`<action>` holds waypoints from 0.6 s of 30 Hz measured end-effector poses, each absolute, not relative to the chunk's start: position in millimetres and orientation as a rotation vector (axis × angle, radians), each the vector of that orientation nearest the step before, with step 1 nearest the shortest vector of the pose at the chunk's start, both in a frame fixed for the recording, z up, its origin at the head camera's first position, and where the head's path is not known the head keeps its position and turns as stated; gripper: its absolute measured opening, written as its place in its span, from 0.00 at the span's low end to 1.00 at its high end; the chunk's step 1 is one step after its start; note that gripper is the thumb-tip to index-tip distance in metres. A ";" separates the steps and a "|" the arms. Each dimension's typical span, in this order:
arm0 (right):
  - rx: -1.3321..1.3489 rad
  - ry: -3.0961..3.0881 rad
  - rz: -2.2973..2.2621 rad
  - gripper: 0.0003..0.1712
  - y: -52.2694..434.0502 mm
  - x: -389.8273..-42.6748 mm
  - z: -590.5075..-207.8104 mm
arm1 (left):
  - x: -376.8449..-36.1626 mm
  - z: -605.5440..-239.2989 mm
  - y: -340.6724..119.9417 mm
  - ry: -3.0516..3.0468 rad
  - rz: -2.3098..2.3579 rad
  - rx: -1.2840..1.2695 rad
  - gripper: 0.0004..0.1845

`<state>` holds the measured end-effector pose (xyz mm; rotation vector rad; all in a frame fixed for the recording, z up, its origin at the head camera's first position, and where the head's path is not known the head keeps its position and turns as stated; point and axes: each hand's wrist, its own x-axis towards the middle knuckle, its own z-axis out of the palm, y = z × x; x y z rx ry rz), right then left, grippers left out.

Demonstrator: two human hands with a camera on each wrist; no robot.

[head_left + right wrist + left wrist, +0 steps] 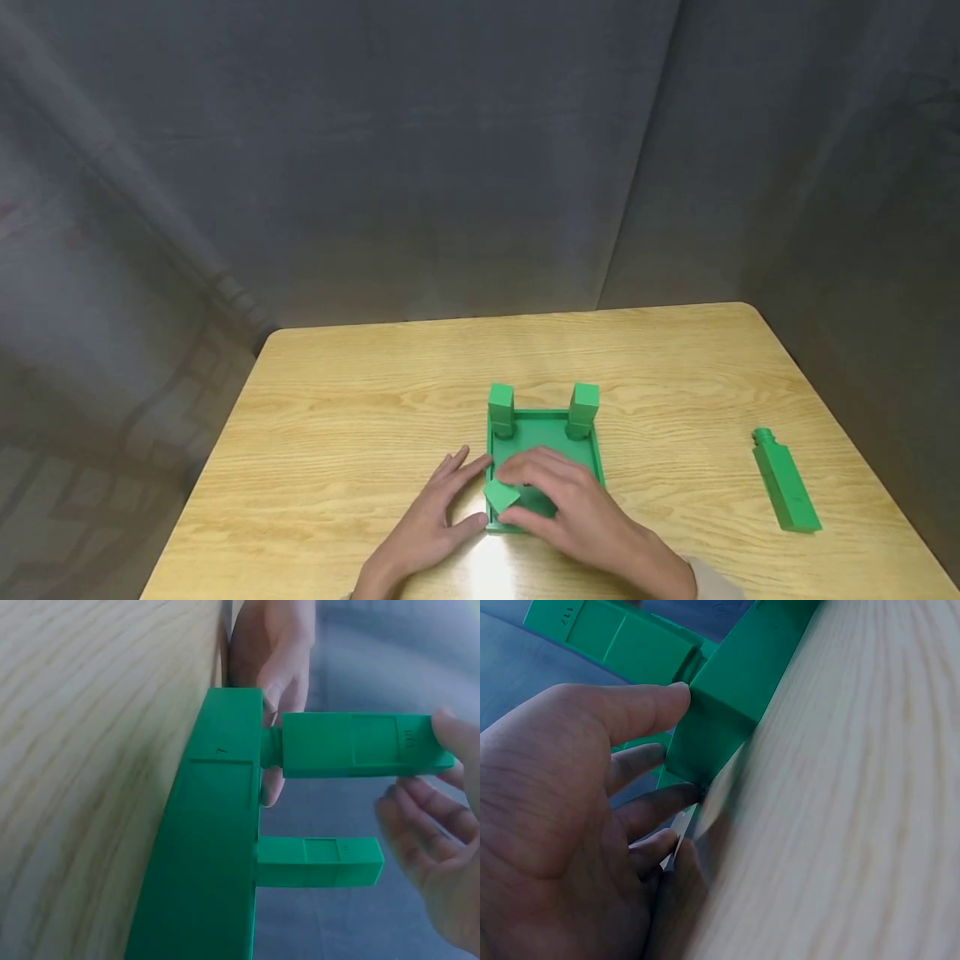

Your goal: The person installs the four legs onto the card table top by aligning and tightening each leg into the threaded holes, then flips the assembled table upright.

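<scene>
A green square base (558, 437) lies on the wooden table (360, 417) with two green legs (501, 408) (583, 407) upright at its far corners. My right hand (555, 500) grips a third green leg (501, 496) at the near left corner. In the right wrist view this leg (360, 742) has its round peg at the base (217, 847), and my fingertips (450, 727) pinch its free end. My left hand (442, 508) rests on the table against the base's left side. Its thumb (630, 712) presses on the base's corner (712, 727).
One more loose green leg (783, 483) lies flat near the table's right edge. A grey curtain hangs behind and around the table. Bare wood surrounds the base on the left and at the back.
</scene>
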<state>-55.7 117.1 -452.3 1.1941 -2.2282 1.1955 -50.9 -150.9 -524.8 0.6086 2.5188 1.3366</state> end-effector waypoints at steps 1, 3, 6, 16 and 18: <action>1.195 -2.207 1.191 0.19 116.3 -56.1 -453.0 | -50.9 -525.0 -150.8 2.521 1.336 0.606 0.38; 1.195 -2.189 1.199 0.18 115.7 -56.5 -453.8 | -51.1 -525.3 -150.8 2.518 1.337 0.602 0.38; 1.209 -2.182 1.199 0.17 116.4 -56.8 -453.3 | -51.4 -525.6 -150.9 2.517 1.340 0.599 0.38; 1.213 -2.201 1.248 0.11 119.5 -56.4 -452.1 | -50.6 -524.6 -152.7 2.508 1.330 0.620 0.42; 1.202 -2.207 1.270 0.14 119.2 -56.0 -453.1 | -50.5 -524.1 -152.9 2.498 1.332 0.629 0.43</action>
